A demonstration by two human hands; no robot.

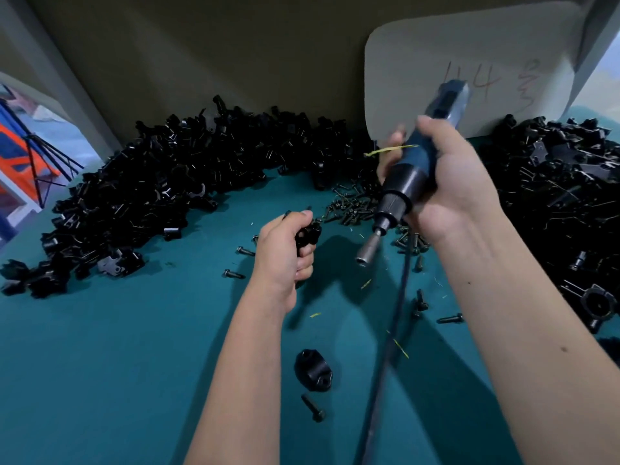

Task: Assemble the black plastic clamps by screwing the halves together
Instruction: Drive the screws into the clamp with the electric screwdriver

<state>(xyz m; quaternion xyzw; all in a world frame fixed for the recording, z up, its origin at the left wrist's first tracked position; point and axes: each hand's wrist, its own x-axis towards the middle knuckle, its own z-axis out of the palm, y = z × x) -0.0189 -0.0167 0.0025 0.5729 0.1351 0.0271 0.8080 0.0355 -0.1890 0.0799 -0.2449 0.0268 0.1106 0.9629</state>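
Note:
My left hand [287, 250] grips a black plastic clamp [308, 234] above the teal table; my fingers hide most of the clamp. My right hand [449, 186] holds a blue electric screwdriver [412, 176], tilted with its socket tip [364, 258] pointing down and left, a short way right of the clamp and not touching it. Its black cord [394, 337] runs down toward me. A single clamp half [313, 370] lies on the table near me, with a black bolt [313, 408] just below it.
A big heap of black clamp parts [151, 196] curves along the back left. Another heap [563, 209] fills the right side. Loose bolts [352, 206] lie in a pile at the middle. A board with handwriting [469, 72] leans on the back wall.

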